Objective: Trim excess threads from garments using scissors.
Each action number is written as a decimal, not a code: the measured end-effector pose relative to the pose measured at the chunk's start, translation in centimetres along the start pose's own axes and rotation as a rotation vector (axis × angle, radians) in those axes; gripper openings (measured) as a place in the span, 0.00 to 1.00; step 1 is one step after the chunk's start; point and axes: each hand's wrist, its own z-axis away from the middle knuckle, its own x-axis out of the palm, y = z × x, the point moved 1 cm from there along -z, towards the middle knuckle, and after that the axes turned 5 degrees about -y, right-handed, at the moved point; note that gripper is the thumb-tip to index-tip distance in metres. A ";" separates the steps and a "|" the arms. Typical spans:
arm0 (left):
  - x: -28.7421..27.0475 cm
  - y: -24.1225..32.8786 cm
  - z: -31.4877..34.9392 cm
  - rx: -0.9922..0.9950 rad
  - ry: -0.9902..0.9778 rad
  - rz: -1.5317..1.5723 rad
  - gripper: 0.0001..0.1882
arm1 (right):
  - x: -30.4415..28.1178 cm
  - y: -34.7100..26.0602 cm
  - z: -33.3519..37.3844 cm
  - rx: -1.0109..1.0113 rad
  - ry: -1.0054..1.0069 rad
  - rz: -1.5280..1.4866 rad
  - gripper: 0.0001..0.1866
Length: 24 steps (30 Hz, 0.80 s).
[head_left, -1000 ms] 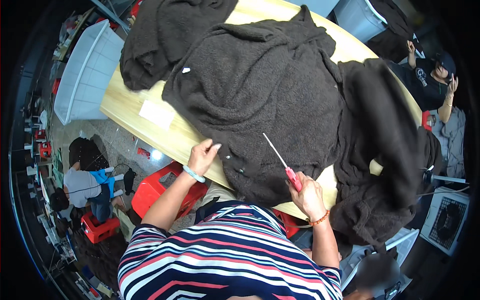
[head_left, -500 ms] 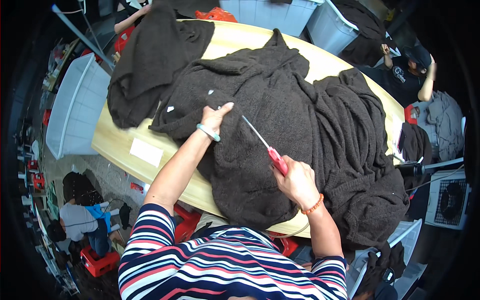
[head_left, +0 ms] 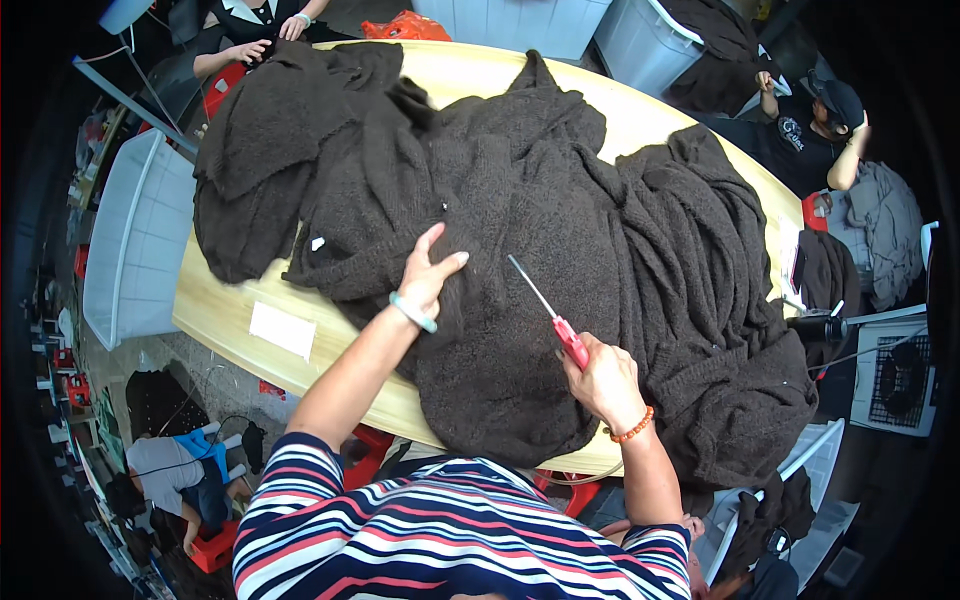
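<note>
A dark brown knitted garment (head_left: 520,210) lies spread and rumpled over the table in front of me. On it rests my left hand (head_left: 428,280), a pale green bangle at the wrist, with thumb and forefinger spread apart; the other fingers are partly hidden. My right hand (head_left: 605,378) is closed round the red handle of a tool with a long thin metal shaft (head_left: 537,290). The shaft points up and left over the knit, toward the left hand, without touching it. A small white tag (head_left: 318,243) shows on the knit at the left.
The pale wooden table (head_left: 235,300) bears a white paper (head_left: 282,331), a dark knit pile (head_left: 255,150) at far left and gathered knits (head_left: 700,240) at right. Bins (head_left: 130,240) stand around it. Co-workers (head_left: 815,130) sit at the far side, the right and lower left.
My left hand has moved slightly down, and the knit beside it has shifted, covering one white tag. My right hand has moved a little right and down with the red-handled tool.
</note>
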 end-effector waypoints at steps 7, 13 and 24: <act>3.0 -0.6 9.1 -0.297 -0.208 0.965 0.26 | 1.4 1.2 2.0 -0.038 -0.015 0.018 0.10; 2.9 -3.7 12.7 -0.287 -0.167 0.850 0.23 | 1.8 1.8 3.8 -0.042 -0.030 0.033 0.10; 4.4 -1.9 7.0 -0.062 -0.192 0.734 0.16 | 0.8 3.0 8.2 -0.041 0.008 -0.019 0.12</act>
